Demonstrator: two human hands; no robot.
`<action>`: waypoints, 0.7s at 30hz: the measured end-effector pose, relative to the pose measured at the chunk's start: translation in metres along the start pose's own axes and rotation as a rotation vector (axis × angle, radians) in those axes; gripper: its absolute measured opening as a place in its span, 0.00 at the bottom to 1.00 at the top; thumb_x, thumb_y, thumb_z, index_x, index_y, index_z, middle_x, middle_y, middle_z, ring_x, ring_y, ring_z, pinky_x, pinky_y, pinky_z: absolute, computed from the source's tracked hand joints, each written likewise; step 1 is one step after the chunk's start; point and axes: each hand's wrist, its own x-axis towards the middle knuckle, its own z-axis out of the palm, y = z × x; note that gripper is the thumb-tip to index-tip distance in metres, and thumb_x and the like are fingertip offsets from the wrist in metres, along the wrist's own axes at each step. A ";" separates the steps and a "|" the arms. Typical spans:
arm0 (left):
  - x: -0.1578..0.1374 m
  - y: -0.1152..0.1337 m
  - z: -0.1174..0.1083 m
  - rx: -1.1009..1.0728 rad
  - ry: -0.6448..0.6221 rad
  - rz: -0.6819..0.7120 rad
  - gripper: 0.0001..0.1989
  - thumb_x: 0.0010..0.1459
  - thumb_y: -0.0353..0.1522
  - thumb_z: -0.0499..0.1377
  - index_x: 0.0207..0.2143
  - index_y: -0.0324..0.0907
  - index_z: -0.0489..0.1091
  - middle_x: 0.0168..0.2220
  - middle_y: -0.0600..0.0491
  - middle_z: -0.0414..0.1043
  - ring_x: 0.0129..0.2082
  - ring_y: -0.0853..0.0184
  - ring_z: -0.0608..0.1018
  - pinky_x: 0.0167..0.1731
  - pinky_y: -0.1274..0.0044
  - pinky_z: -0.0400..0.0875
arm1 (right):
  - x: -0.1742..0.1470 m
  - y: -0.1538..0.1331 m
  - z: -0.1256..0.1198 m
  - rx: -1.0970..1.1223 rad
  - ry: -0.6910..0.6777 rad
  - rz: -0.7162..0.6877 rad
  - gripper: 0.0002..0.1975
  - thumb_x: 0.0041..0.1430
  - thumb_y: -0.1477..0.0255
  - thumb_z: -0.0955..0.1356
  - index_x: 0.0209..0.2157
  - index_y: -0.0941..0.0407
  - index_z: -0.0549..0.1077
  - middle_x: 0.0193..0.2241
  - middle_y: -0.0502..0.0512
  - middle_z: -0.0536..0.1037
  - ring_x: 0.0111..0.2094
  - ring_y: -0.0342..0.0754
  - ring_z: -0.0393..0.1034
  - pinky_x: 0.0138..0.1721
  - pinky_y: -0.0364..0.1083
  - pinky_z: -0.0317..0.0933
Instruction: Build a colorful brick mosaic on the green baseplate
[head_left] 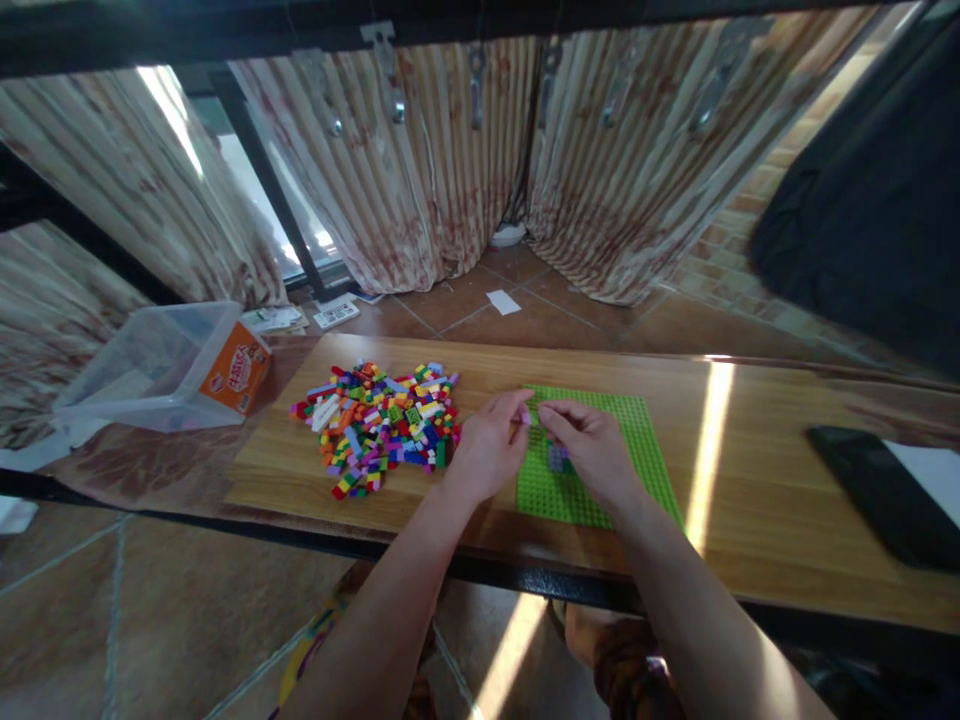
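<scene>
My left hand [491, 440] is closed, its thumb and fingers pinching a small pinkish-purple toy brick [525, 414] over the left edge of a green baseplate [630, 415]. Just to the right, my right hand [589, 440] hovers above the plate with thumb and forefinger pressed together; whatever sits between those fingertips is too small to make out. Below it, partly hidden by that hand, a few purple and greyish bricks [556, 458] are on the plate. A pile of mixed loose bricks [390, 420] lies left of my left hand.
A clear plastic box [150, 400] with an orange label stands left of the wooden board [480, 365]. At the right lie a black flat object [877, 490] and white paper [926, 475]. Curtains hang behind the table, and a black bar crosses overhead with metal clips.
</scene>
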 end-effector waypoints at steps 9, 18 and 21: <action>0.003 0.001 0.010 -0.507 0.097 -0.241 0.15 0.53 0.28 0.61 0.45 0.40 0.70 0.36 0.52 0.75 0.34 0.70 0.78 0.38 0.76 0.74 | -0.004 -0.001 0.000 0.103 -0.035 0.036 0.16 0.46 0.57 0.74 0.29 0.56 0.78 0.19 0.48 0.70 0.21 0.41 0.59 0.22 0.42 0.53; 0.000 0.008 0.005 -0.875 0.060 -0.402 0.12 0.46 0.34 0.68 0.30 0.37 0.71 0.24 0.56 0.73 0.24 0.74 0.73 0.27 0.80 0.69 | -0.009 -0.005 0.001 0.130 -0.109 -0.010 0.13 0.48 0.59 0.74 0.28 0.56 0.78 0.21 0.49 0.73 0.23 0.41 0.61 0.25 0.43 0.58; 0.001 0.011 0.000 -0.942 0.052 -0.418 0.13 0.44 0.35 0.69 0.29 0.37 0.72 0.24 0.56 0.73 0.23 0.74 0.73 0.27 0.80 0.69 | -0.011 -0.004 0.003 0.256 -0.128 0.051 0.13 0.46 0.60 0.75 0.29 0.54 0.79 0.22 0.49 0.74 0.23 0.41 0.63 0.26 0.43 0.60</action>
